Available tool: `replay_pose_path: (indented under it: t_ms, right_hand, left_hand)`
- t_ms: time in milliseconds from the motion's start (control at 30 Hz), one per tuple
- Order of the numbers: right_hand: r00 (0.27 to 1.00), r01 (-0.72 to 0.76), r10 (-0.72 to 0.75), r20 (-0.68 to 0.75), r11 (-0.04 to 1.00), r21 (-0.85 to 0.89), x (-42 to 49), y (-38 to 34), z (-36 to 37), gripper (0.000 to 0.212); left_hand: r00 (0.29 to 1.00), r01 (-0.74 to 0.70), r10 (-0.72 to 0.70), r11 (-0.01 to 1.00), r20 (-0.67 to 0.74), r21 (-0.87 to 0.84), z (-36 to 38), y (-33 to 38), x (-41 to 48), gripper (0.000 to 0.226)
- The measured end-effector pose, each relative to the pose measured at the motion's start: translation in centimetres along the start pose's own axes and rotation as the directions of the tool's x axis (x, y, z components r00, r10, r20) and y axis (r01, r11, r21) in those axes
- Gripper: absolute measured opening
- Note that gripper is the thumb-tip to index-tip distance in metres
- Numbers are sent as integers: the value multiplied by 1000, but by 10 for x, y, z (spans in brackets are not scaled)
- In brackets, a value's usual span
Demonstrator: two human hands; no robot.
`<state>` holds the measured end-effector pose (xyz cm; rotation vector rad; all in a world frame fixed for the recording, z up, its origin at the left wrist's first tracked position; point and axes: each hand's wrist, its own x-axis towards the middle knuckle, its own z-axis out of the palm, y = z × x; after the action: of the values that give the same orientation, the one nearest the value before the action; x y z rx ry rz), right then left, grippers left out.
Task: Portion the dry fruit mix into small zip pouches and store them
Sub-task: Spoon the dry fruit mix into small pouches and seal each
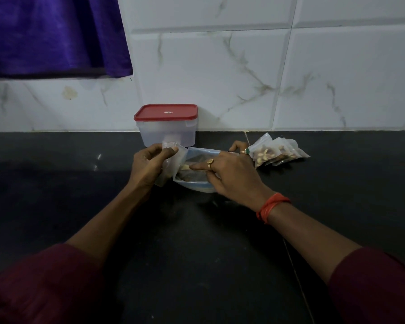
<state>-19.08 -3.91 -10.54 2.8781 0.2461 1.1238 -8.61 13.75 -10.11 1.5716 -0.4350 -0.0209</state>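
Mid-portioning: pinching an empty zip pouch (pixel 172 160) in left hand (pixel 147 167); dipping right hand (pixel 232 176) into the mix bag (pixel 197 154) between both hands, grip unclear. Next, likely: dropping pieces cleanly into the held pouch mouth.

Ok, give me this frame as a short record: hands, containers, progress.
left hand: grips small clear zip pouch
right hand: fingers in large clear bag of dry fruit mix; grasp unclear
filled clear pouches: heaped on black counter, right of bag
red-lidded translucent plastic box: lid on, against tiled wall
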Motion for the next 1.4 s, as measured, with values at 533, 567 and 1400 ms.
replay_pose_path:
  t_ms: [533,567,1400]
  right_hand:
    - [997,-32,35,64,999,-40,1,-4,6,40]
    - [992,-44,52,114,997,-68,2,-5,7,40]
    - [988,-10,19,-152,998,60,1,11,-14,23]
  left_hand:
    - [998,23,-23,1000,-58,-1,0,-1,3,16]
    - [998,22,-22,1000,-53,-1,0,-1,2,17]
    - [987,29,-48,992,157,119,-1,-2,9,24]
